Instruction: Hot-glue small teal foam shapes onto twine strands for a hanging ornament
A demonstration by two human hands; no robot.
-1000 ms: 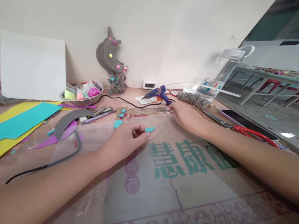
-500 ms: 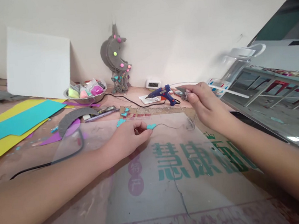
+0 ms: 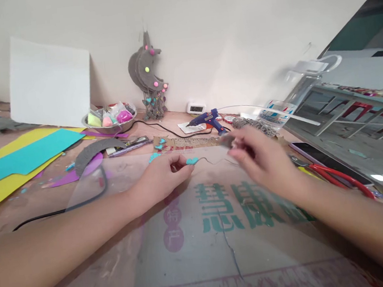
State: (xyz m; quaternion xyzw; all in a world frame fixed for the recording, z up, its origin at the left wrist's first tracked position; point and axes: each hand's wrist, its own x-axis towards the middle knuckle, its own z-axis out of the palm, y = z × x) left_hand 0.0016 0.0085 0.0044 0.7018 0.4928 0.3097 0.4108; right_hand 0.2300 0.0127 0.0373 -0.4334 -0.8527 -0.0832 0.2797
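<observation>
My left hand (image 3: 162, 176) pinches a small turquoise heart (image 3: 192, 161) between thumb and fingertips, above a translucent sheet (image 3: 190, 262). From the heart a thin grey cord (image 3: 210, 160) runs right towards my other hand. Closed and smeared by motion, my right hand (image 3: 261, 159) has a small grey piece (image 3: 226, 140) at its fingertips; its kind is too blurred to make out. Several more turquoise hearts (image 3: 160, 144) lie just beyond my left hand. A separate length of grey cord (image 3: 232, 249) rests on the sheet nearer to me.
A blue glue gun (image 3: 206, 120) stands behind the sheet, near a small clock (image 3: 196, 108). Coiled grey cord (image 3: 254, 125), red-handled scissors (image 3: 342, 175) and a phone (image 3: 330, 161) lie right. A bowl (image 3: 110, 124) holds clay packets. A grey moon decoration (image 3: 145, 68) hangs behind.
My right hand has moved down and left, closer to the heart, uncovering the coiled cord and the scissors. My left hand has barely moved and still holds the heart.
</observation>
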